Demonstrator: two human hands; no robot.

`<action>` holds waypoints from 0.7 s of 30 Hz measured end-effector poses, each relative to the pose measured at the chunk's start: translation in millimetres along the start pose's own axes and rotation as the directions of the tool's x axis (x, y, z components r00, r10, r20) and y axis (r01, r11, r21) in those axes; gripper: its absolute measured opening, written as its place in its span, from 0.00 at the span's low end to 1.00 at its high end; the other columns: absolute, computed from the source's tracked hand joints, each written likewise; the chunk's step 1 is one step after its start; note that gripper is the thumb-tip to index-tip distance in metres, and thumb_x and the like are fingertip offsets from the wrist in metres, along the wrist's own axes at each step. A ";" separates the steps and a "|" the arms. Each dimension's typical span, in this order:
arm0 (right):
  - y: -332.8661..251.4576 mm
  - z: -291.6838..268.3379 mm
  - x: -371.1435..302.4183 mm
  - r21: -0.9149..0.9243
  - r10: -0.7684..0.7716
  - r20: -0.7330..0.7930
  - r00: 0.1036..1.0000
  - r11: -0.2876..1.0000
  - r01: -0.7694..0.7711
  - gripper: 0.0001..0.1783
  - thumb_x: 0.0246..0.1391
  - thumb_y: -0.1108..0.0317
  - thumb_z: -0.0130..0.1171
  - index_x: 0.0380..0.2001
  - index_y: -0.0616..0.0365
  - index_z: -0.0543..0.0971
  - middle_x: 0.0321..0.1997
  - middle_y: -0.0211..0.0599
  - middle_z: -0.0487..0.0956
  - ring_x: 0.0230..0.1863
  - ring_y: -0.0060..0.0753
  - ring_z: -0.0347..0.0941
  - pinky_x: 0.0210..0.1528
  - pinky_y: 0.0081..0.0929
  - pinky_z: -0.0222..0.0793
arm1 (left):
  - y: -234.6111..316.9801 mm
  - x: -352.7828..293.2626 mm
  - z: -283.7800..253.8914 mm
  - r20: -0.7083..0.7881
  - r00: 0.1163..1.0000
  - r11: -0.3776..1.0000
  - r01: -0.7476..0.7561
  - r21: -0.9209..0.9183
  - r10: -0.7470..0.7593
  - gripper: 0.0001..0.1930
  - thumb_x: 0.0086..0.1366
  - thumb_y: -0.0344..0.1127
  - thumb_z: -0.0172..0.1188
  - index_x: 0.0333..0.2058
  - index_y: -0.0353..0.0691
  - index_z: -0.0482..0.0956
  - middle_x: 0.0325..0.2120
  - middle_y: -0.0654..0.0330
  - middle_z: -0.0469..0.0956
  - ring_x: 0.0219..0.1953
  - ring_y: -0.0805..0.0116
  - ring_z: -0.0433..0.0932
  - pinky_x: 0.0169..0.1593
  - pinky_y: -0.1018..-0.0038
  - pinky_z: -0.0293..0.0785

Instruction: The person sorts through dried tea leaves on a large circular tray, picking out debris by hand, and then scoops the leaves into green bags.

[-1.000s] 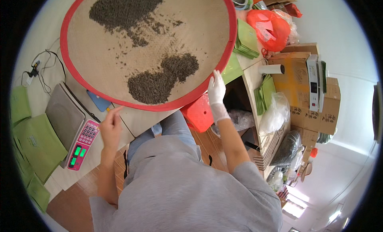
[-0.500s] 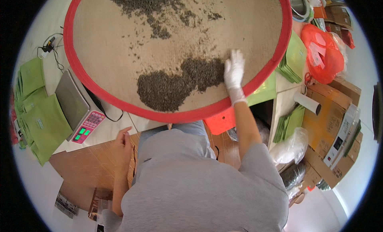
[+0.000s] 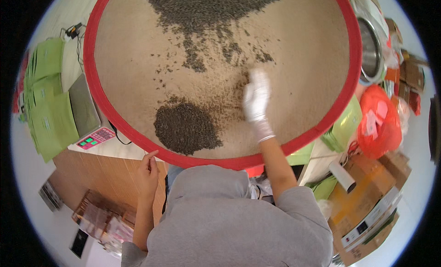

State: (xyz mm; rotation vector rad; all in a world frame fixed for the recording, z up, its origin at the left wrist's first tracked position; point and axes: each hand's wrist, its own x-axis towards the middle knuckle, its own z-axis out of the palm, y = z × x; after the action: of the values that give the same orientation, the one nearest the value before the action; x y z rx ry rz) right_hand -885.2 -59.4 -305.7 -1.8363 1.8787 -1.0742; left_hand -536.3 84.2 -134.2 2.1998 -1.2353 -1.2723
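A large round tray (image 3: 354, 51) with a red cloth rim and a tan bottom lies in front of me. Dark loose bits like dried tea leaves form a wide heap (image 3: 202, 10) at its far side and a rounder pile (image 3: 186, 129) near the front. My right hand (image 3: 256, 97), in a white glove, is over the tray to the right of the round pile. Motion blurs its fingers, and a smear of dark bits shows beside it. My bare left hand (image 3: 149, 168) is just outside the front left rim, empty, its index finger pointing out and the others loosely bent.
On the left are a scale (image 3: 85, 108) with a lit panel and stacked green pouches (image 3: 53, 124). At right are a metal bowl (image 3: 371, 49), a red plastic bag (image 3: 380, 124), a white tube (image 3: 342, 175) and cardboard boxes (image 3: 363, 189).
My right hand has moved left across the tray. The leaves beside the round pile no longer lie at the right; the heap at the far side shows larger. The view has shifted.
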 end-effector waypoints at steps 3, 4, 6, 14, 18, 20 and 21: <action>76.9 -24.5 57.7 -0.409 -0.011 -0.094 0.996 0.912 -0.029 0.25 0.58 0.72 0.51 0.60 0.60 0.70 0.64 0.54 0.69 0.67 0.55 0.61 0.71 0.47 0.49 | 1.7 -6.1 11.6 -0.069 0.994 0.995 0.088 0.046 -0.085 0.13 0.71 0.28 0.49 0.51 0.36 0.77 0.35 0.61 0.75 0.30 0.77 0.70 0.34 0.79 0.66; 88.8 -25.6 74.3 -0.491 0.003 -0.107 0.994 0.869 -0.055 0.26 0.59 0.73 0.51 0.61 0.59 0.69 0.65 0.51 0.68 0.68 0.53 0.60 0.71 0.46 0.49 | 3.1 -8.1 12.8 -0.116 0.993 0.988 0.027 0.150 -0.010 0.14 0.70 0.29 0.51 0.52 0.37 0.75 0.39 0.57 0.74 0.35 0.72 0.70 0.39 0.75 0.67; 96.5 -16.1 95.7 -0.477 -0.066 -0.018 0.998 0.877 0.049 0.27 0.59 0.71 0.52 0.62 0.59 0.68 0.65 0.52 0.67 0.69 0.53 0.59 0.72 0.45 0.48 | 6.7 -2.7 17.3 -0.191 0.967 0.930 -0.094 0.354 0.171 0.17 0.68 0.30 0.53 0.55 0.37 0.73 0.48 0.51 0.71 0.46 0.62 0.72 0.49 0.68 0.69; 6.2 72.8 115.1 -0.082 -0.329 0.494 0.805 0.904 0.420 0.33 0.56 0.66 0.56 0.66 0.56 0.64 0.69 0.49 0.63 0.71 0.52 0.56 0.73 0.44 0.46 | 8.6 34.5 24.2 -0.401 0.912 0.912 0.096 0.400 0.080 0.33 0.61 0.29 0.57 0.65 0.37 0.59 0.66 0.40 0.52 0.67 0.42 0.54 0.68 0.54 0.51; -8.2 103.4 163.6 -0.009 -0.428 0.172 0.887 0.900 0.435 0.31 0.57 0.67 0.56 0.64 0.58 0.65 0.66 0.51 0.67 0.66 0.54 0.61 0.71 0.48 0.51 | -16.5 48.2 42.9 -0.490 0.866 0.972 0.022 0.234 0.099 0.35 0.60 0.25 0.56 0.66 0.37 0.56 0.67 0.38 0.48 0.69 0.40 0.48 0.70 0.53 0.45; 1.1 112.4 211.5 -0.159 -0.411 -0.127 0.902 0.907 0.391 0.29 0.59 0.68 0.54 0.63 0.62 0.65 0.63 0.55 0.68 0.64 0.57 0.63 0.67 0.49 0.55 | -15.4 54.4 52.2 -0.517 0.855 0.988 0.046 0.151 0.040 0.35 0.59 0.23 0.55 0.66 0.37 0.56 0.66 0.38 0.47 0.69 0.39 0.48 0.70 0.53 0.45; -8.3 108.9 233.4 -0.224 -0.320 -0.137 0.938 0.932 0.285 0.30 0.59 0.66 0.55 0.63 0.62 0.65 0.64 0.60 0.65 0.63 0.60 0.61 0.67 0.50 0.55 | -18.3 54.2 55.6 -0.520 0.854 0.986 0.066 0.153 0.023 0.35 0.60 0.23 0.55 0.66 0.37 0.56 0.66 0.38 0.47 0.69 0.39 0.48 0.69 0.53 0.46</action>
State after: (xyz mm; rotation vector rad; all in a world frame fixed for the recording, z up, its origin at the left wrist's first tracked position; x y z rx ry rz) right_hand -837.3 -312.6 -307.9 -2.2762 1.8990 -1.2121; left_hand -559.7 59.1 -206.2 2.4486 -1.1184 -0.5172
